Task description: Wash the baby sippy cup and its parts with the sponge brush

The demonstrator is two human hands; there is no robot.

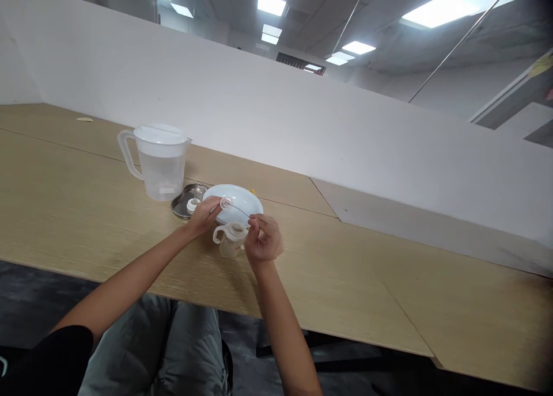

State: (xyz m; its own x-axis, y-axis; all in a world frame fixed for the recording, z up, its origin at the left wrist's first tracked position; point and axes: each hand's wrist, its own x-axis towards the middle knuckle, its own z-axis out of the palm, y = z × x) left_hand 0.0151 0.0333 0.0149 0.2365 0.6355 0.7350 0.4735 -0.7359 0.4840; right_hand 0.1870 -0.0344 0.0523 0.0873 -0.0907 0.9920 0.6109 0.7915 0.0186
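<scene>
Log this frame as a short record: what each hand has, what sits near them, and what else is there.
Left hand: holds a small clear disc
Right hand: fingers pinch a thin tube running from the disc
Near hands: handled plastic cup, white dish
Rest: lidded plastic jug, metal tray holding a white cap, wooden table

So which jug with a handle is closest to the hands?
The small clear handled cup is closest, right beside the right hand. The big plastic pitcher with the white lid stands much farther away.
</scene>
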